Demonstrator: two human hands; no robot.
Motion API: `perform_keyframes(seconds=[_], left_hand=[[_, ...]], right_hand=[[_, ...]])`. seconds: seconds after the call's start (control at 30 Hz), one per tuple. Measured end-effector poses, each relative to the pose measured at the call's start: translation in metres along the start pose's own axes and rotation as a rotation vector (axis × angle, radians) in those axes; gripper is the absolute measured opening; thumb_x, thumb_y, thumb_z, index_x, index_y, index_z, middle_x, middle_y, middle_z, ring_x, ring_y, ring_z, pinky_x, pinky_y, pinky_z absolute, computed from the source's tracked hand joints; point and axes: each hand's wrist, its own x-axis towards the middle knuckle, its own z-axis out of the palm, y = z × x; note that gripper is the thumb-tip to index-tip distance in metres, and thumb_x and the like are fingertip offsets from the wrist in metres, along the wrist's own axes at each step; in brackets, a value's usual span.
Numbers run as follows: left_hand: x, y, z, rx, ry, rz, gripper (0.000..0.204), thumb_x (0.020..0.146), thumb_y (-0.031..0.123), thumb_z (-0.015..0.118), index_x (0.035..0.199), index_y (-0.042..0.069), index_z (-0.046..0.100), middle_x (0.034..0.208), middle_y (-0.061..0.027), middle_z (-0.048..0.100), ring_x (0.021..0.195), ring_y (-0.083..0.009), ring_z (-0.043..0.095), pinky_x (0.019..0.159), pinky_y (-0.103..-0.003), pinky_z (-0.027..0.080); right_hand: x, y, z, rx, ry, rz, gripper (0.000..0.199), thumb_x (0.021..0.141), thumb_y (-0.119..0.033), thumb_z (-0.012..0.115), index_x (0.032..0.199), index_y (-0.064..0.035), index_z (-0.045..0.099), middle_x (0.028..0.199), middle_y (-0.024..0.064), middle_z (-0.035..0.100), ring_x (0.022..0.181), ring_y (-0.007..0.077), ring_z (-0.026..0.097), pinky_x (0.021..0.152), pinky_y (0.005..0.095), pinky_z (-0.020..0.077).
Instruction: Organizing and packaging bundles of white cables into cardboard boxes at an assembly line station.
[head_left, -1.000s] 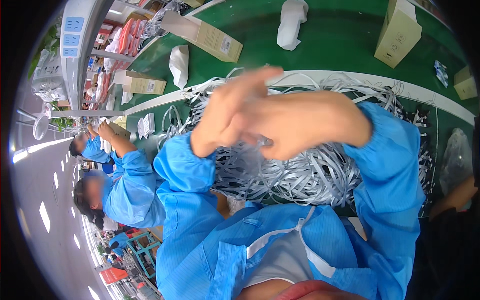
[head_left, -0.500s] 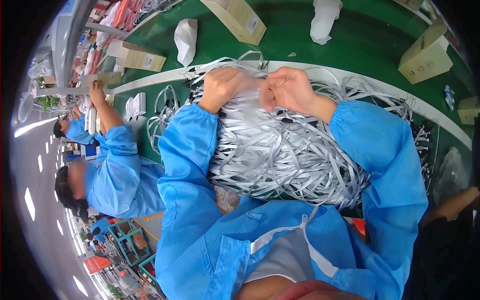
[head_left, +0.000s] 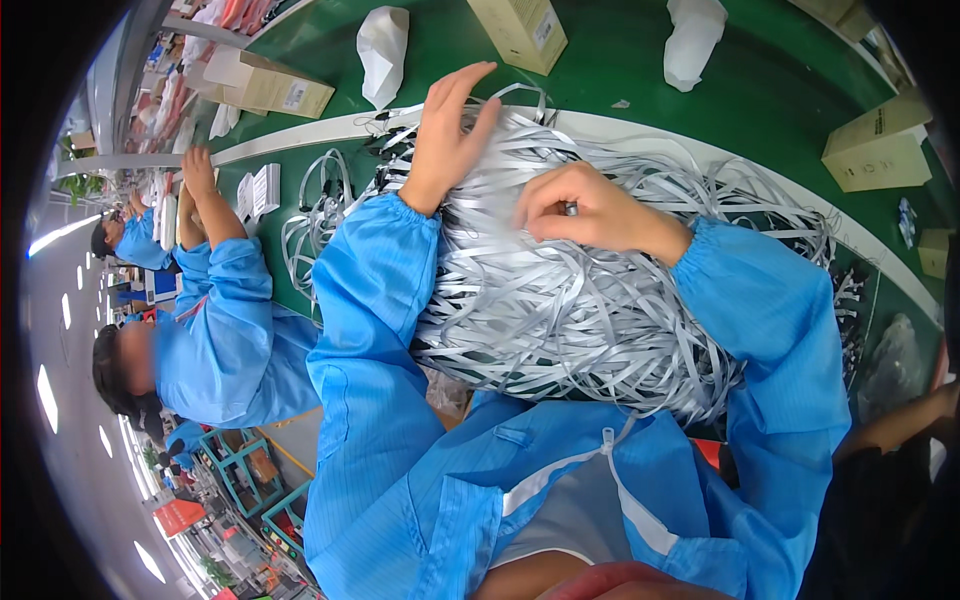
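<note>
A big tangled heap of flat grey-white cables [head_left: 560, 300] lies in front of me on the green table [head_left: 760, 90]. My left hand [head_left: 450, 130] rests flat on the far left top of the heap, fingers spread. My right hand [head_left: 590, 210] is curled on the middle of the heap, pinching a small dark cable end between thumb and fingers. Both arms wear blue sleeves.
Cardboard boxes [head_left: 520, 30] [head_left: 875, 150] [head_left: 265, 85] and white bags [head_left: 385, 50] [head_left: 695, 40] lie on the table beyond a white rail [head_left: 300, 135]. A co-worker in blue [head_left: 225, 330] works at my left with small white packets [head_left: 258, 190]. Another person's arm [head_left: 900, 430] is at my right.
My hands, earlier raised and clasped above the heap, have come down onto it and separated: the left moved up and left, the right settled on the middle.
</note>
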Motion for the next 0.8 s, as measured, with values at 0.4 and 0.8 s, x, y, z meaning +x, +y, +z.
perform_keyframes(seconds=[0.4, 0.8], left_hand=[[0.0, -0.014, -0.013, 0.157, -0.068, 0.196, 0.036, 0.093, 0.009, 0.068, 0.128, 0.002, 0.068, 0.141, -0.0188, 0.061, 0.118, -0.0329, 0.064, 0.104, -0.045, 0.049], [-0.02, -0.011, -0.026, 0.261, 0.193, 0.938, 0.061, 0.094, 0.012, 0.061, 0.143, -0.019, 0.042, 0.156, -0.0278, 0.037, 0.121, -0.0488, 0.058, 0.102, -0.052, 0.049]], right_hand=[[-0.009, -0.01, 0.0, -0.268, 0.082, -0.068, 0.011, 0.085, 0.001, 0.07, 0.096, 0.0026, 0.073, 0.101, 0.0098, 0.071, 0.075, 0.0125, 0.06, 0.062, 0.0274, 0.0458], [0.008, -0.009, 0.004, -0.573, 0.701, -0.097, 0.053, 0.087, -0.011, 0.083, 0.134, -0.0046, 0.059, 0.106, 0.0037, 0.05, 0.087, 0.01, 0.054, 0.064, 0.0233, 0.0408]])
